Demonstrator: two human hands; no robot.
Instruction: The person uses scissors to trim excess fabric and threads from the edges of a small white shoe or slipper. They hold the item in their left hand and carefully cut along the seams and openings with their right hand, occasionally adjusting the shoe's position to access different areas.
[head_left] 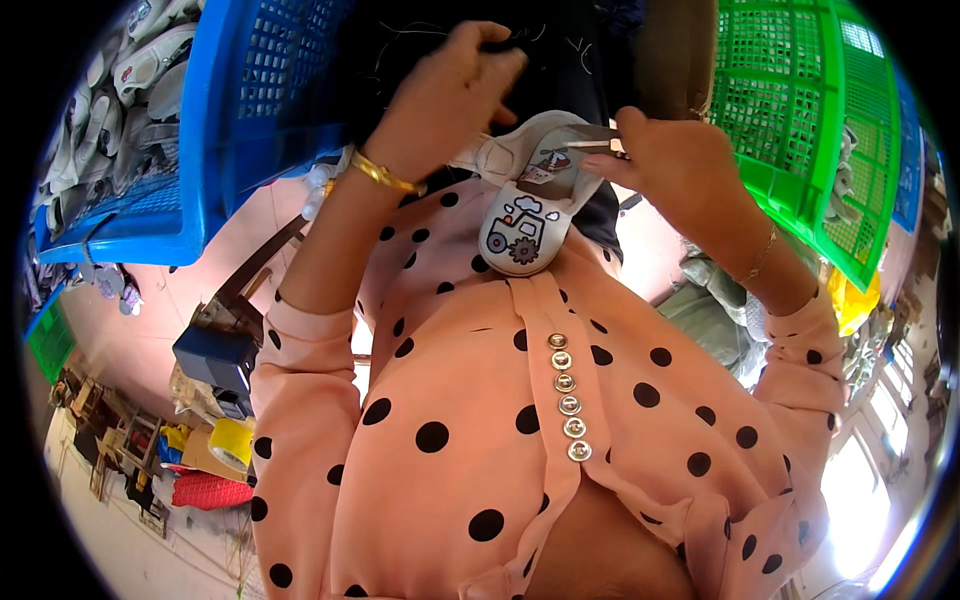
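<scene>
A small white child's shoe [525, 205] with a tractor picture on its toe lies on my lap, toe toward me. Its insole bears a small printed picture. My left hand [455, 100] is over the shoe's far left side and strap, fingers loosely bent and apart, somewhat blurred; I see nothing in them. To the right, my right hand [680, 165] is closed around a pair of small metal scissors [598, 143]. Their blades point left across the shoe's opening; the handles are mostly hidden in my fingers.
A blue plastic crate [190, 215] stands at the left, beside a heap of similar shoes [130, 100]. Green plastic baskets [785, 150] stand at the right. Loose threads lie on the dark cloth [400, 60] beyond my left hand. A dark box [215, 355] is near my left elbow.
</scene>
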